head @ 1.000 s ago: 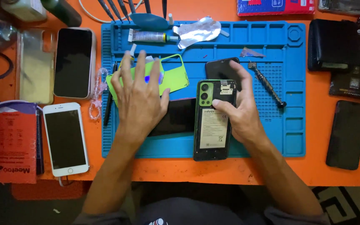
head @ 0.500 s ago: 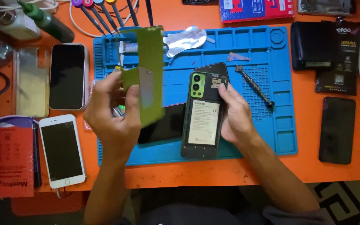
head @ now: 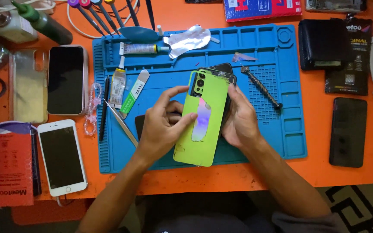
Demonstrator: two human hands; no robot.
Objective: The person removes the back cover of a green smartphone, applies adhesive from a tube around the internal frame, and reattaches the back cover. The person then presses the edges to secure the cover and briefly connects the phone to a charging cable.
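The left hand [head: 162,125] grips the left edge of a lime-green back cover [head: 201,118], thumb laid across its face and fingers curled behind, while the right hand [head: 240,121] holds the right edge — palm and fingers wrapped around the dark phone [head: 221,69] that lies under the cover, only its top corner showing. The cover sits over the phone, tilted a little, above the middle of a blue work mat [head: 277,86] on the orange surface [head: 316,172]. On the mat to the left lie a small tube [head: 117,86], a flat white-and-green pry tool [head: 135,90] and tweezers [head: 121,123]; a screwdriver [head: 262,88] rests just right of the hands. Off the mat — well apart — lies a white phone [head: 61,157], face up.
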